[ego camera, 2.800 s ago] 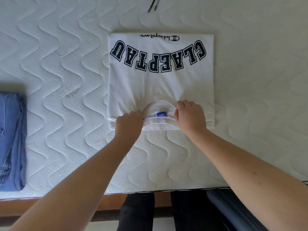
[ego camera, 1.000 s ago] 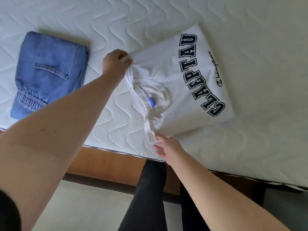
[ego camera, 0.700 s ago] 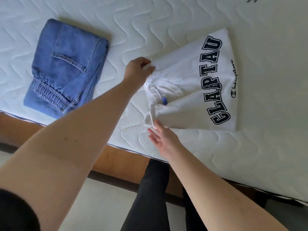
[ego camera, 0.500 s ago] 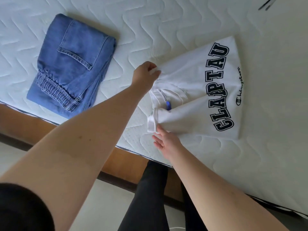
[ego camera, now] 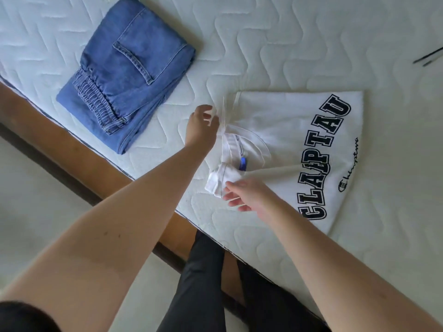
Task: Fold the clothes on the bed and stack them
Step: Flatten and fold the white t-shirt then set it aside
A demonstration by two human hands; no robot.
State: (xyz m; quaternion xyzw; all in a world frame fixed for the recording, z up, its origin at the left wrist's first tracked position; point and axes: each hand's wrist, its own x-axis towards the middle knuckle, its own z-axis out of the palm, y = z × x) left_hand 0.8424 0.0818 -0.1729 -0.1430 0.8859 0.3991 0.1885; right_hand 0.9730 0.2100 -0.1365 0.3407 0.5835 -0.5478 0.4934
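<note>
From the head camera, a folded white T-shirt (ego camera: 287,144) with black block lettering lies on the quilted mattress of the bed (ego camera: 263,44), near its front edge, collar side toward the person. The left hand (ego camera: 201,125) sits at the shirt's upper near corner; its fingers (ego camera: 212,115) are curled at the blurred cloth edge there — whether they actually pinch it cannot be told. The right hand (ego camera: 244,192) is at the lower near corner, where the fabric bunches into a small roll; its fingers (ego camera: 233,202) are spread and relaxed, just beside the roll. A folded pair of blue jeans (ego camera: 129,73) lies well apart to the left. Two thin dark cords (ego camera: 429,58) show at the far right edge.
</note>
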